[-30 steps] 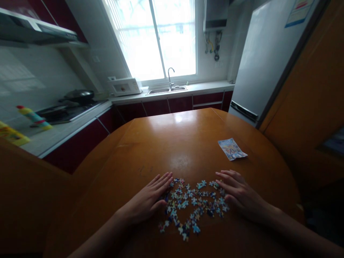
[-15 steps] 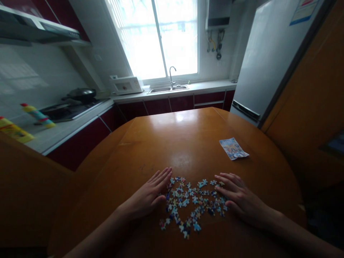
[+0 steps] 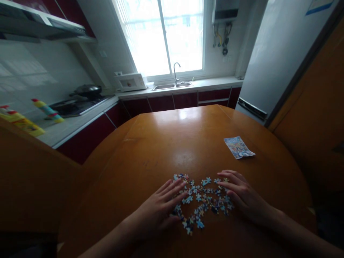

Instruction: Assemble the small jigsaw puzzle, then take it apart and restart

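Inspector 1: Your left hand lay palm down with fingers extended over the left side of the puzzle pieces. No grip was visible; whether any piece sat trapped beneath, I could not tell.

Inspector 2: Your right hand was loose, fingers slightly bent at the right side of the pieces, nothing seen clasped. The pieces lay scattered on the table, between and partly under your 2 hands.

Inspector 1: Principal hazard?

Inspector 2: In my judgement, sweeping with your flat left hand could have piled or flipped pieces, because they lay close together and your fingers hid some. A hard pull towards you could have strayed the nearest ones.

Inspector 1: And the printed sheet?

Inspector 2: Beyond your right hand, apart from the pieces. A careless reach could have shifted it.
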Motion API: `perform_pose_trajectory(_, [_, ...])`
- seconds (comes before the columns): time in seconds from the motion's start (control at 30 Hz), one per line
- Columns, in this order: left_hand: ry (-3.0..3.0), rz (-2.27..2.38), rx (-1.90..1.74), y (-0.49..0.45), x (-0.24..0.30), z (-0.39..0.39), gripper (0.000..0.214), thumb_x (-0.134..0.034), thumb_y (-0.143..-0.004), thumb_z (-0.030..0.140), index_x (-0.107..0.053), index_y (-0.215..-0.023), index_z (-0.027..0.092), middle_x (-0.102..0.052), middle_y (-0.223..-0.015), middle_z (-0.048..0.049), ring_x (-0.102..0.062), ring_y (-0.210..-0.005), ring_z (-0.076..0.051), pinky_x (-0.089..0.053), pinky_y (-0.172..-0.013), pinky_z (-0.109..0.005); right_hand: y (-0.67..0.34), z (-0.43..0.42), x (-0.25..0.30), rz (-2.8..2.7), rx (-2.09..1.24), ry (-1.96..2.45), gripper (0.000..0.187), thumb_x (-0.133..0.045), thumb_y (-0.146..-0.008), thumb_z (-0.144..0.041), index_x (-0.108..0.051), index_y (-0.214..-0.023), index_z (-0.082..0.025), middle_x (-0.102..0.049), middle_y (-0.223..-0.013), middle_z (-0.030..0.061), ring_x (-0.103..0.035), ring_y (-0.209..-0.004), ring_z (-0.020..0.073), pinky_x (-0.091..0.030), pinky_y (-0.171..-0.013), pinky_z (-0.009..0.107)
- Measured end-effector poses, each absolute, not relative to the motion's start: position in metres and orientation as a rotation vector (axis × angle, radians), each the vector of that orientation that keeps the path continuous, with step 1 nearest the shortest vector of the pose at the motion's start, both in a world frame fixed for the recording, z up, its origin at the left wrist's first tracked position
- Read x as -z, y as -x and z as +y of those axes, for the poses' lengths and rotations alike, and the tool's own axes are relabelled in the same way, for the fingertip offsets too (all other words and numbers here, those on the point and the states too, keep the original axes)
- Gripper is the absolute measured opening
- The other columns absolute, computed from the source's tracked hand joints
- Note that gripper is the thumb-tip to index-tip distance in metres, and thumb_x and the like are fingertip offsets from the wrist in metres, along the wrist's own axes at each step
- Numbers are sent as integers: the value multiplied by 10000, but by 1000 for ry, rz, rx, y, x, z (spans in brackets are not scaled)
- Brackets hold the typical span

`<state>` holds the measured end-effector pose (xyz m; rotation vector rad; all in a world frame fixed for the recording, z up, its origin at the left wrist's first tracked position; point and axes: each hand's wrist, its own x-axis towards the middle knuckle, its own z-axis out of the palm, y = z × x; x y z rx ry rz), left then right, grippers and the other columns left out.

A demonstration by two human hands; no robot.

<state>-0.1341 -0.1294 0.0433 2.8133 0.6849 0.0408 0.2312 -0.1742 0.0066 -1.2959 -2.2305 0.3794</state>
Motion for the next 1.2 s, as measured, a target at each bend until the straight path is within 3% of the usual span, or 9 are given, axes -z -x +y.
perform_pose_trajectory(0.17, [-2816,814,-221,136,-36,-106,560,-363,-1033,402,-202,-1567,351,-193,-1638,17,-152,-1519,-280,-212,-1237,-538,-247,-137,-10,-2041,-267,1361,376,-416,-984,-269,-632,-1289,-230,-589,-1359,106,-507,-1283,282,-401,-1098,512])
perform_pose_trajectory(0.3, [-2662,1236,-496,134,-25,-50,503,-347,-1024,355,-387,-1507,217,-330,-1592,-81,-239,-1499,-280,-256,-1216,-549,-278,-85,-6,-1998,-185,1474,483,-373,-886,-96,-610,-1302,-156,-622,-1308,133,-530,-1266,265,-372,-1129,495])
perform_pose_trajectory(0.5, [-2590,1348,-657,107,-9,1,485,-409,-987,329,-509,-1411,119,-442,-1520,-141,-353,-1450,-276,-320,-1201,-504,-275,-56,6,-2056,-173,1677,326,-512,-846,-124,-698,-1107,-66,-635,-1232,234,-558,-1198,342,-406,-1066,531])
perform_pose_trajectory(0.7, [-2601,1324,-695,88,-2,15,430,-410,-996,341,-607,-1317,135,-547,-1436,-121,-434,-1399,-267,-360,-1183,-473,-209,-52,5,-2190,-226,1465,273,-522,-866,-123,-733,-1031,-174,-661,-1237,112,-563,-1191,251,-428,-1066,398])
perform_pose_trajectory(0.93, [-2575,1494,-611,112,2,12,462,-424,-971,294,-541,-1396,157,-458,-1517,-101,-352,-1451,-270,-293,-1206,-493,-225,-7,1,-1909,-127,1526,382,-434,-902,-142,-700,-1174,-176,-643,-1284,115,-561,-1218,233,-433,-1078,394])
perform_pose_trajectory(1.07, [-2561,1587,-454,110,7,14,538,-453,-969,390,-448,-1476,212,-325,-1594,-81,-240,-1495,-306,-245,-1203,-548,-264,9,16,-1820,-62,1699,498,-365,-873,-82,-617,-1303,-90,-573,-1385,166,-476,-1330,266,-353,-1145,444])
perform_pose_trajectory(1.2, [-2576,1594,-317,106,8,16,541,-414,-988,457,-430,-1489,253,-310,-1599,-74,-243,-1495,-304,-226,-1201,-559,-283,9,34,-1834,-82,1816,530,-412,-799,-41,-638,-1278,-70,-587,-1374,188,-494,-1322,305,-351,-1139,470])
